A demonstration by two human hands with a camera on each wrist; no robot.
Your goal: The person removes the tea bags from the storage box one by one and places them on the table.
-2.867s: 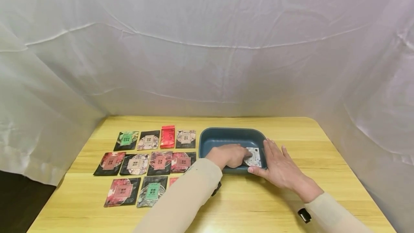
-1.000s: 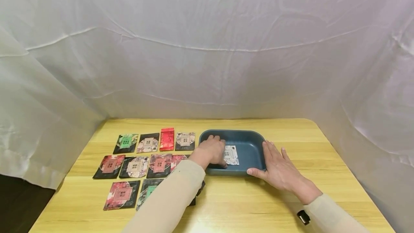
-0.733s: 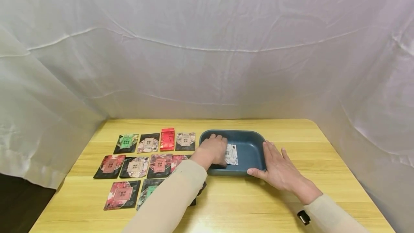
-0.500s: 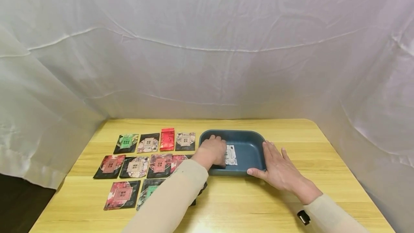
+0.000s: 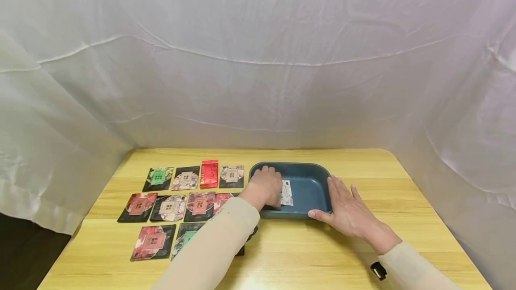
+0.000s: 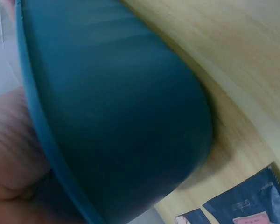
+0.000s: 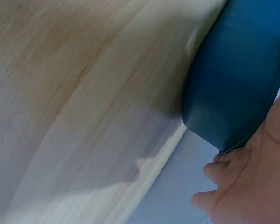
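In the head view, my left hand (image 5: 264, 187) reaches into the left part of a dark blue tray (image 5: 310, 182), its fingers bent down over a white patterned sachet (image 5: 286, 194). The hand covers the sachet's left part and hides the fingertips. The left wrist view shows the tray's outer wall (image 6: 126, 102), with part of the left hand (image 6: 14, 149) behind its rim. My right hand (image 5: 348, 209) lies with straight fingers along the tray's right end, thumb at the front rim. Its palm is against the blue wall (image 7: 238, 79) in the right wrist view.
Left of the tray, sachets lie in three rows, among them a green-labelled sachet (image 5: 158, 178), a red packet (image 5: 209, 173) and a pink-labelled sachet (image 5: 153, 241). My left sleeve (image 5: 217, 240) covers some of the front ones. A pale cloth (image 5: 258, 79) surrounds the wooden table (image 5: 322, 254).
The white sachet has gone from the tray's right side to its left, along with my left hand. Over the last second it has slid slightly further left. My right hand has stayed put.
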